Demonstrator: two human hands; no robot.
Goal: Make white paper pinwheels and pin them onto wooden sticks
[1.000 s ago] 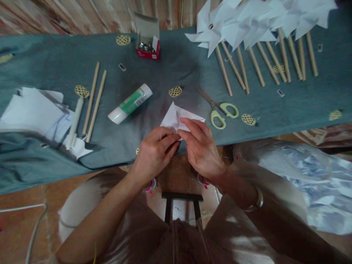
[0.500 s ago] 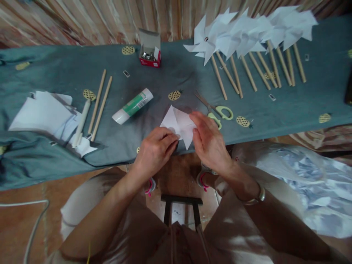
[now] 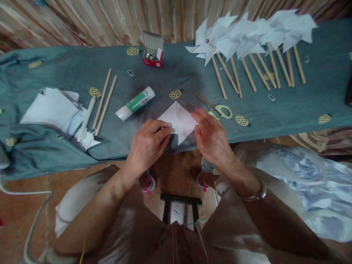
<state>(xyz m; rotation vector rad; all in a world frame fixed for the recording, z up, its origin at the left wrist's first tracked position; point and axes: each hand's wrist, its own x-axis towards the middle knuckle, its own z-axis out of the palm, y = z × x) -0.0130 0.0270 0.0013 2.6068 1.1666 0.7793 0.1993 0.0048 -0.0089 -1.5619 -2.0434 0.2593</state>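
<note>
A white paper piece (image 3: 180, 119) with creases and pointed corners is held between both hands over the near edge of the green cloth. My left hand (image 3: 150, 141) pinches its left part between thumb and fingers. At the right corner, my right hand (image 3: 211, 135) closes thumb and fingers on the paper. Scissors with light green handles (image 3: 223, 111) lie just beyond my right hand, one handle partly hidden. Up and left of the paper is a white and green glue stick (image 3: 135, 103).
Several white pinwheels (image 3: 238, 38) on wooden sticks lie at the back right. A red box (image 3: 153, 60) of small metal pieces stands at the back. To the left are two wooden sticks (image 3: 106, 105), white paper sheets (image 3: 51, 112) and a pale rod (image 3: 87, 118).
The paper has opened out flatter and wider between my hands. My left hand has shifted left and slightly away from me; my right hand has hardly moved. The view has shifted slightly.
</note>
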